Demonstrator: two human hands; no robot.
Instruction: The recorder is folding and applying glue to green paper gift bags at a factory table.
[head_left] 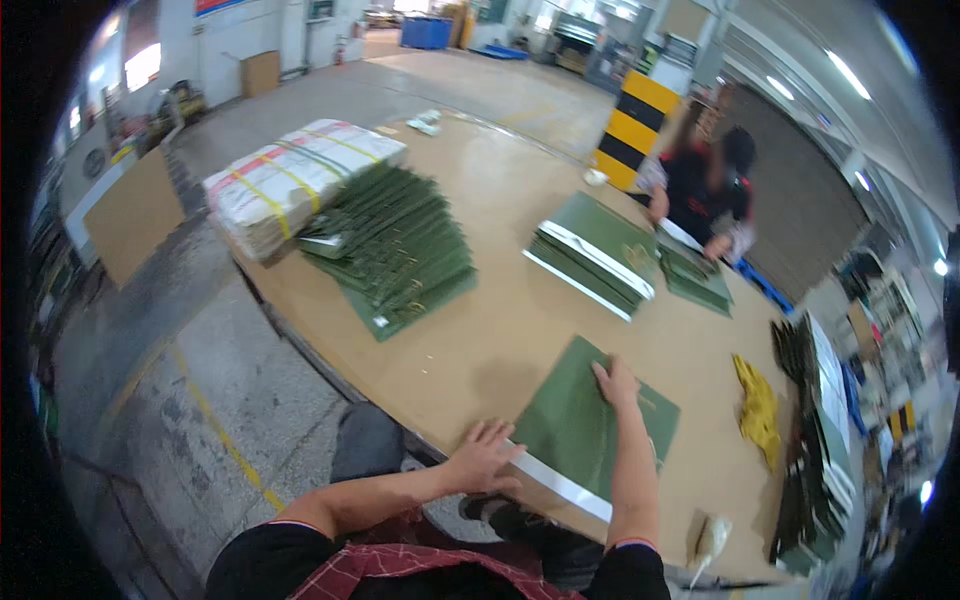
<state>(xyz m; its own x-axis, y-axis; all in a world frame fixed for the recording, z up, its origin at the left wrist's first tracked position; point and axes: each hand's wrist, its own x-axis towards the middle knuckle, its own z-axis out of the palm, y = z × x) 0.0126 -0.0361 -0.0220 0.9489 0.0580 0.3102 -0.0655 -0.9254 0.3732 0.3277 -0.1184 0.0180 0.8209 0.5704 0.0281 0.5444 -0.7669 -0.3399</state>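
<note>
At the near edge of the wide brown table (500, 340), a flat green folder (580, 425) with a white strip along its near side lies just in front of the person. The left hand (485, 458) rests palm down with fingers spread on the folder's near left corner, at the table's rim, gripping nothing. The right hand (617, 382) lies flat on the folder's far edge, fingers together and extended, pressing on it rather than holding it.

Further out on the left, a fanned pile of green folders (400, 255) spreads across the table, touching a bundle wrapped in white paper with yellow and red straps (295, 180). Toward the middle sits a squared stack of green folders with white edges (595, 255), and just beside it a smaller green stack (695, 275) under the hands of another person (705, 190) at the far side. A crumpled yellow cloth (757, 410) lies to the right of the near folder, well apart from it. Dark stacked items (810, 440) line the right end of the table; what they are is hard to tell at this edge of the view.
</note>
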